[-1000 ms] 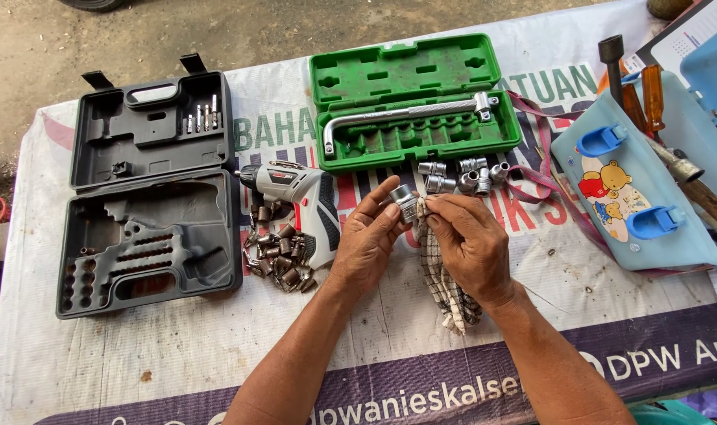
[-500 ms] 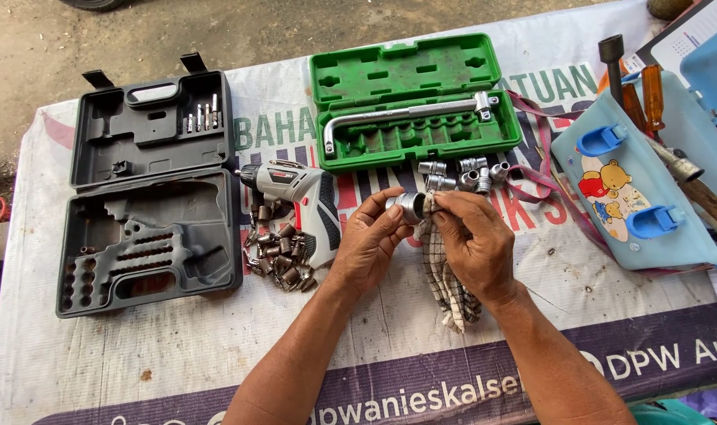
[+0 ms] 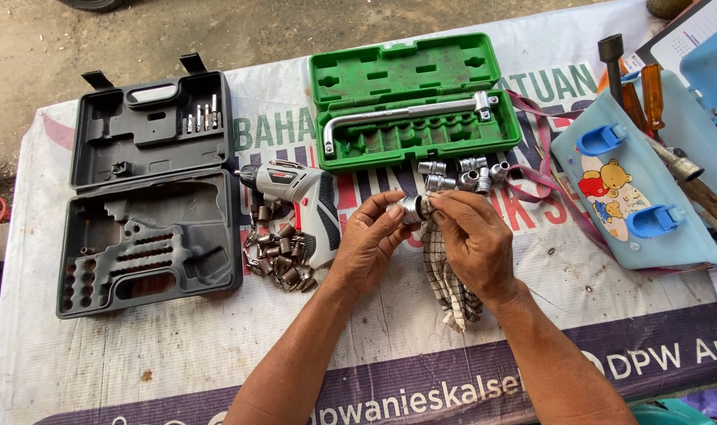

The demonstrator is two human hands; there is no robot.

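**Socket and Cloth in Hand at a Crowded Workbench**

A person's left hand (image 3: 372, 244) pinches a shiny metal socket (image 3: 410, 208) between thumb and fingertips above the middle of a banner-covered table (image 3: 138, 362), while the right hand (image 3: 473, 240) closes its fingers on a checked cloth (image 3: 449, 287) pressed against the socket's end; the cloth hangs down from the hand to the tabletop. Just beyond the hands, a cluster of loose sockets (image 3: 465, 173) lies in front of an open green case (image 3: 413, 102) that holds an L-shaped wrench handle (image 3: 398, 118). To the left, a small cordless screwdriver (image 3: 299, 197) rests over a heap of darker sockets (image 3: 280, 260), beside an open grey moulded case (image 3: 150, 189) with bits in its lid. A pale blue box (image 3: 642, 189) with a bear picture sits to the right.
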